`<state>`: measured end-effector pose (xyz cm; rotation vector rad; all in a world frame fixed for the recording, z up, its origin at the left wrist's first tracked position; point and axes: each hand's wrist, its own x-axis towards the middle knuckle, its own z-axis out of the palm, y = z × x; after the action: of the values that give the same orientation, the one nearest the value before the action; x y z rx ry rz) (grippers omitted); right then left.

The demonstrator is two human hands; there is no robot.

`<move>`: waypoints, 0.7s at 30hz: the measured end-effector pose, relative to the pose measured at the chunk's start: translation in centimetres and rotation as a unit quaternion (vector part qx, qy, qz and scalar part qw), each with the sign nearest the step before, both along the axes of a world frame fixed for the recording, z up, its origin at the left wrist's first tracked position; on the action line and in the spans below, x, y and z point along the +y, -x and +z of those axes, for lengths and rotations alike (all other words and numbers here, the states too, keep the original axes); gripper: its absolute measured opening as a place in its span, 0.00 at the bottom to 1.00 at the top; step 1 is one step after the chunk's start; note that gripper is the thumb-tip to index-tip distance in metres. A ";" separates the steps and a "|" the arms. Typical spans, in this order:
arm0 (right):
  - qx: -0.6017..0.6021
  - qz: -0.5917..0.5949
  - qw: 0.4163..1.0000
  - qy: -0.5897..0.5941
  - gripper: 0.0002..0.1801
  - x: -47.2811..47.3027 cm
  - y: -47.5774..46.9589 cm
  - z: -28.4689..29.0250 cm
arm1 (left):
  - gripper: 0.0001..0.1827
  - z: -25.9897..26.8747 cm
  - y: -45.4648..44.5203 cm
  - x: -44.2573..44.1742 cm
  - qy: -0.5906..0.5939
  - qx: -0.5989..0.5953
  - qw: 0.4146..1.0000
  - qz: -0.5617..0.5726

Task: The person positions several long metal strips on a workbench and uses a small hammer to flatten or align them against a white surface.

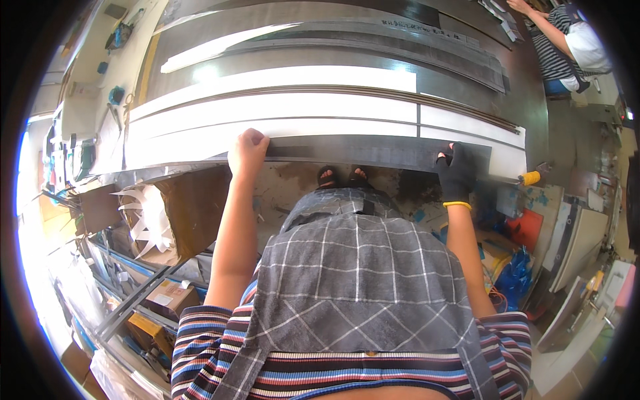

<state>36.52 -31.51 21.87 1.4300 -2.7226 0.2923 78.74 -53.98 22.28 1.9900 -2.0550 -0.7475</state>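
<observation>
Across the near edge of the work table lies a long dark grey strip (350,150), flat and smooth. My bare left hand (250,150) has its fingers curled together at the strip's upper edge, left of centre. Near the strip's right end, my right hand (456,167) wears a black glove with some fingertips exposed; its thumb and fingers grip the strip, partly covering it. White sheets (350,105) lie just beyond the strip. Several thin brown rods (325,90) run lengthwise over them, and a single thin dark rod (300,119) lies nearer to me.
Grey strips (350,47), some bearing writing, lie farther back. A yellow-wrapped object (530,177) sits at the table's right corner. Below left stands a cardboard box (195,210) with white offcuts (150,220). A co-worker (565,45) is at the far right.
</observation>
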 end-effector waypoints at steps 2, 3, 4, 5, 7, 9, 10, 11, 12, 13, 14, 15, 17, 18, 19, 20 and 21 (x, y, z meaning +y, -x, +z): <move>-0.001 0.001 1.000 -0.005 0.20 0.0 -0.3 0.0 | 0.11 -0.3 -0.8 0.0 -0.008 0.032 0.999 -0.001; 0.001 0.001 1.000 0.002 0.21 0.1 -0.3 -0.1 | 0.11 -0.4 -1.1 -0.1 -0.007 0.051 0.999 -0.003; -0.002 0.002 1.000 -0.005 0.21 0.1 -0.4 -0.1 | 0.10 -0.5 -1.4 -0.1 0.000 0.052 0.999 0.000; -0.003 -0.001 1.000 -0.005 0.21 0.1 -0.5 -0.2 | 0.10 -0.5 -1.6 -0.2 0.013 0.056 0.998 0.001; -0.002 -0.003 1.000 -0.003 0.21 0.1 -0.3 -0.3 | 0.09 -0.4 -1.6 -0.5 0.000 0.115 0.993 0.025; -0.016 -0.003 1.000 -0.026 0.21 0.1 0.0 -0.4 | 0.08 -0.1 -1.5 -0.6 -0.053 0.207 0.972 0.100; -0.001 -0.003 1.000 -0.002 0.21 0.1 0.7 -0.4 | 0.08 0.0 -0.6 -0.6 -0.021 0.157 0.987 0.031; -0.005 -0.005 1.000 -0.002 0.21 0.0 0.6 -0.4 | 0.08 0.2 -0.6 -0.5 0.012 0.090 0.996 -0.012; -0.002 -0.004 1.000 0.010 0.21 0.0 1.0 -0.4 | 0.08 0.6 -0.2 -0.3 0.042 0.022 0.997 -0.054; -0.009 -0.002 1.000 0.005 0.21 0.0 1.0 -0.3 | 0.08 0.9 0.0 -0.2 0.044 0.024 0.996 -0.074; -0.010 0.003 1.000 0.012 0.21 0.0 1.1 -0.3 | 0.07 1.3 0.3 0.0 0.043 0.025 0.994 -0.095; -0.019 0.003 1.000 0.007 0.21 0.0 1.1 -0.2 | 0.07 1.7 0.4 0.2 0.044 0.026 0.992 -0.113; -0.009 0.001 1.000 0.011 0.21 0.0 0.9 -0.1 | 0.07 2.4 0.8 0.1 0.051 0.008 0.988 -0.148; -0.006 -0.002 1.000 0.011 0.21 0.0 0.7 0.0 | 0.07 2.7 0.9 0.0 0.055 0.002 0.984 -0.168; -0.009 -0.003 1.000 0.007 0.21 0.0 0.6 0.0 | 0.07 3.0 1.1 -0.2 0.052 -0.018 0.983 -0.173; -0.009 -0.004 1.000 0.007 0.21 0.0 0.4 0.1 | 0.06 3.2 1.1 -0.3 0.048 -0.035 0.981 -0.183; -0.004 -0.004 1.000 0.011 0.21 0.0 0.4 0.1 | 0.06 3.3 1.2 -0.5 0.038 -0.056 0.980 -0.188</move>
<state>36.14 -31.55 21.99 1.4164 -2.7218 0.3275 77.53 -54.50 25.55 1.6559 -2.5254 -0.6179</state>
